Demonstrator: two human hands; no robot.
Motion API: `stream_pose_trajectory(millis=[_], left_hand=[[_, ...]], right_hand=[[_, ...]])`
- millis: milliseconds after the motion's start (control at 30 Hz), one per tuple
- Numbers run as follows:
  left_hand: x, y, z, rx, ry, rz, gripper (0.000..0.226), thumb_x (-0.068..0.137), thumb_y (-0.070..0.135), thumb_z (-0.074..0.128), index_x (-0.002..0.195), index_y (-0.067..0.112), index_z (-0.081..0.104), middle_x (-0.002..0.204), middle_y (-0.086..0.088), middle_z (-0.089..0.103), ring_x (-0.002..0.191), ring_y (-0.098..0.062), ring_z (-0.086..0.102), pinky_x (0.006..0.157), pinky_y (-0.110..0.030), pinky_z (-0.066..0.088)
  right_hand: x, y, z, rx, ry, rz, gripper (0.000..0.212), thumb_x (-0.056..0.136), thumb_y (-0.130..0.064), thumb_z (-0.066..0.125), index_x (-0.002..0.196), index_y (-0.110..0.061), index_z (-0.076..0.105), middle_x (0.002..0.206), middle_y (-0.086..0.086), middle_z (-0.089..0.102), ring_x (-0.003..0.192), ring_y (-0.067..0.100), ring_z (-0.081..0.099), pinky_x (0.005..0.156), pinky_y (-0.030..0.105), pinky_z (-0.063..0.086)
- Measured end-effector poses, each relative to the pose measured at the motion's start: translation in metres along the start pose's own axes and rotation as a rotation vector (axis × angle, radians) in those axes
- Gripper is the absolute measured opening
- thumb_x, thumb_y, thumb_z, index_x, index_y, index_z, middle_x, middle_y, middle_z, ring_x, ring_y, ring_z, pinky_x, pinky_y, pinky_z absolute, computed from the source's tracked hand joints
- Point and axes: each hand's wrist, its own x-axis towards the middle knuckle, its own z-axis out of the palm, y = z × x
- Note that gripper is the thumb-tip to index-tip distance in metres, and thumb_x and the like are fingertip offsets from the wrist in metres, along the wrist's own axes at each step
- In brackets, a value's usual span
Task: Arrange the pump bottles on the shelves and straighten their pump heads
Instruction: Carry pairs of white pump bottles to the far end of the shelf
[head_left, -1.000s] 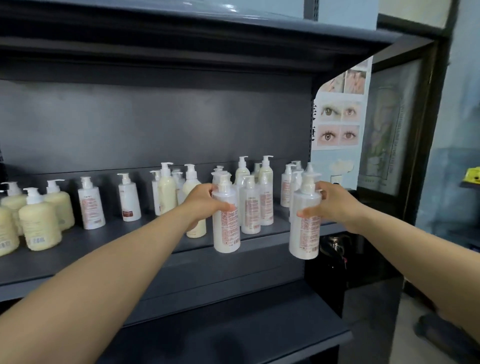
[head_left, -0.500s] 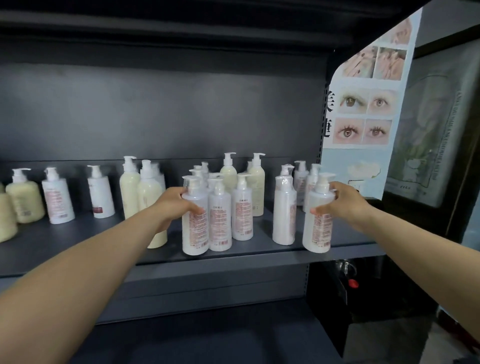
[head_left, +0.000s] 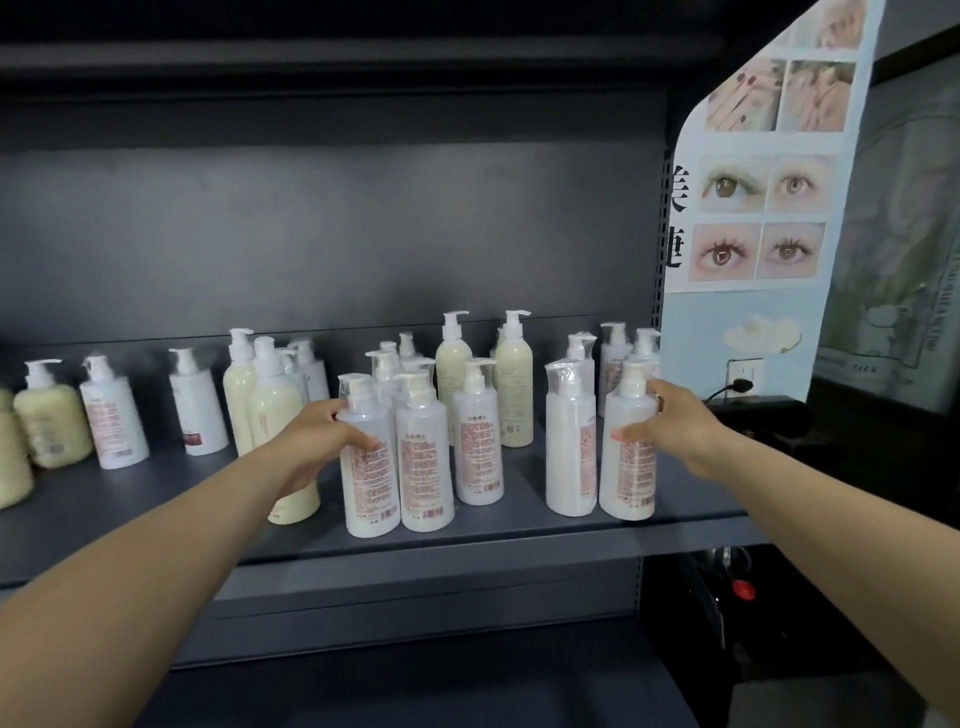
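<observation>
Head view: I'm seeing both hands gripping white pump bottles standing on the dark shelf (head_left: 519, 540). Left hand (head_left: 311, 436) is wrapping its fingers round the shoulder of the front-left white bottle (head_left: 370, 467), which is sitting near the shelf's front edge, touching a second white bottle (head_left: 423, 457) on its right. Right hand (head_left: 670, 426) is curling round the far-right white bottle (head_left: 626, 457), thumb lying across the label, bottle upright just beside a wrapped white bottle (head_left: 570, 441). Cream bottles (head_left: 511, 384) are standing behind; more bottles are lining the shelf's left end. Poster (head_left: 748, 208) is hanging at right.
</observation>
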Motion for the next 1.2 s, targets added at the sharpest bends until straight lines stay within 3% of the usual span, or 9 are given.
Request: stream_pose_trajectory(millis=[100,367,500,700,800,867,1000,1200], left_hand=[[0.001,-0.001,0.0,-0.017,-0.02,0.001,0.031,0.079,-0.013,0.059,0.092,0.015,0.06,0.099,-0.008,0.067,0.104,-0.028,0.06,0.1,-0.039,0.043],[-0.004,-0.005,0.002,-0.035,0.029,0.016,0.044,0.08,-0.008,0.063,0.119,0.011,0.054,0.108,-0.007,0.064,0.11,-0.027,0.059,0.098,-0.036,0.044],[-0.013,-0.003,0.001,0.017,0.062,0.028,0.039,0.08,-0.001,0.067,0.11,0.019,0.053,0.113,-0.005,0.063,0.106,-0.023,0.059,0.09,-0.031,0.044],[-0.043,0.005,-0.007,0.217,0.032,0.045,0.043,0.08,0.006,0.069,0.119,0.01,0.052,0.119,-0.005,0.057,0.104,-0.02,0.054,0.087,-0.029,0.04],[-0.067,0.009,-0.019,0.437,-0.014,0.107,0.06,0.079,0.012,0.07,0.134,0.011,0.044,0.136,-0.002,0.049,0.123,-0.022,0.048,0.093,-0.028,0.038],[-0.086,0.012,-0.029,0.597,-0.051,0.15,0.068,0.079,0.016,0.071,0.139,0.012,0.039,0.143,-0.004,0.044,0.129,-0.022,0.044,0.099,-0.028,0.036],[-0.134,0.015,-0.051,0.803,-0.095,0.223,0.069,0.082,0.019,0.068,0.142,0.011,0.034,0.146,-0.006,0.039,0.132,-0.022,0.041,0.101,-0.025,0.034],[-0.204,-0.009,-0.107,0.971,-0.115,0.231,0.074,0.081,0.026,0.068,0.144,0.014,0.03,0.149,-0.006,0.034,0.133,-0.024,0.039,0.106,-0.032,0.036]], right_hand=[[-0.001,-0.001,0.001,-0.002,-0.018,-0.003,0.071,0.073,0.002,0.075,0.135,-0.009,0.043,0.118,0.007,0.06,0.102,0.023,0.056,0.09,0.036,0.046],[-0.008,-0.004,0.004,-0.057,-0.031,-0.012,0.072,0.077,-0.005,0.075,0.138,-0.012,0.038,0.127,0.01,0.057,0.111,0.026,0.056,0.098,0.043,0.046],[-0.024,-0.008,0.005,-0.109,-0.015,-0.017,0.079,0.079,-0.007,0.074,0.144,-0.011,0.029,0.13,0.01,0.054,0.118,0.029,0.054,0.101,0.044,0.043],[-0.066,-0.022,0.005,-0.321,-0.02,-0.036,0.076,0.08,-0.013,0.074,0.141,-0.012,0.029,0.129,0.007,0.056,0.121,0.028,0.053,0.101,0.042,0.042],[-0.098,-0.042,0.011,-0.479,-0.032,-0.064,0.089,0.08,-0.024,0.074,0.149,-0.015,0.019,0.147,0.012,0.04,0.132,0.03,0.043,0.105,0.038,0.037],[-0.123,-0.059,0.02,-0.551,-0.047,-0.123,0.086,0.08,-0.029,0.074,0.148,-0.018,0.023,0.149,0.01,0.038,0.131,0.029,0.043,0.103,0.036,0.038],[-0.179,-0.091,0.052,-0.713,-0.116,-0.226,0.084,0.079,-0.034,0.074,0.147,-0.02,0.026,0.148,0.007,0.039,0.13,0.026,0.044,0.101,0.033,0.038],[-0.266,-0.129,0.121,-0.908,-0.293,-0.346,0.089,0.078,-0.037,0.074,0.148,-0.017,0.022,0.15,0.006,0.034,0.135,0.026,0.038,0.108,0.035,0.037]])
